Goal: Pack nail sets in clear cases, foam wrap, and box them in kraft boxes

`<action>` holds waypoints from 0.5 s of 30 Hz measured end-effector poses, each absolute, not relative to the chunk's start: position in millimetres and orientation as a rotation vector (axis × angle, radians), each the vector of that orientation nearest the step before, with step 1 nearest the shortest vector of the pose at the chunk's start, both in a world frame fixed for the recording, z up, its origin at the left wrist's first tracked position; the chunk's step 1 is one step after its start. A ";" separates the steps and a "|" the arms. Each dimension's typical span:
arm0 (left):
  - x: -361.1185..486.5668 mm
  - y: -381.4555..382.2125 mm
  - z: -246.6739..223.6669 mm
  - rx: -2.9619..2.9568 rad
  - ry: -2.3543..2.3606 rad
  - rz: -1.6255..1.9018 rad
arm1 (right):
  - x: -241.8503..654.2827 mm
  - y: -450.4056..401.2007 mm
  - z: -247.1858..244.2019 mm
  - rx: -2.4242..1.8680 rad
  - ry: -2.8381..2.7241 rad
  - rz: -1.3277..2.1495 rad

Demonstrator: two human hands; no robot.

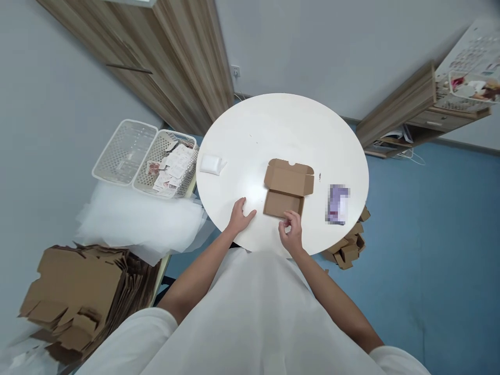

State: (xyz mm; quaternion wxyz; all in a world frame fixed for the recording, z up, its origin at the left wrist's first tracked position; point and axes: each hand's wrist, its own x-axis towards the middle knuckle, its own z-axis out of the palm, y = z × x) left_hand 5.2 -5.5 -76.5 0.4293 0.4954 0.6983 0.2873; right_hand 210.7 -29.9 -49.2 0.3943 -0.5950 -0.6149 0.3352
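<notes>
A small brown cardboard box stands on the round white table in front of me, its lid folded back with side flaps spread. Nothing shows inside it. My left hand hovers or rests just left of the box, thumb and fingers apart, holding nothing. At the front right corner of the box is my right hand, its fingers curled in toward the thumb and overlapping the front wall. Whether anything sits between those fingertips is hidden.
On the round table lie a white packet at left and a blurred purple item at right. Left stand a basket of printed cards, white sheets and flattened cartons. More cardboard boxes lie below right.
</notes>
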 end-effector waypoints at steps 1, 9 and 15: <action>-5.4 -1.7 -75.4 1.220 1.788 0.740 | 194.1 -24.9 -45.4 -1.475 -1.595 0.898; -119.6 44.2 -73.0 1.181 2.053 0.869 | 62.4 38.6 -49.4 -1.665 -1.438 1.346; -170.4 102.1 -82.4 1.207 2.032 0.792 | 1.2 93.2 -60.4 -1.766 -1.376 1.508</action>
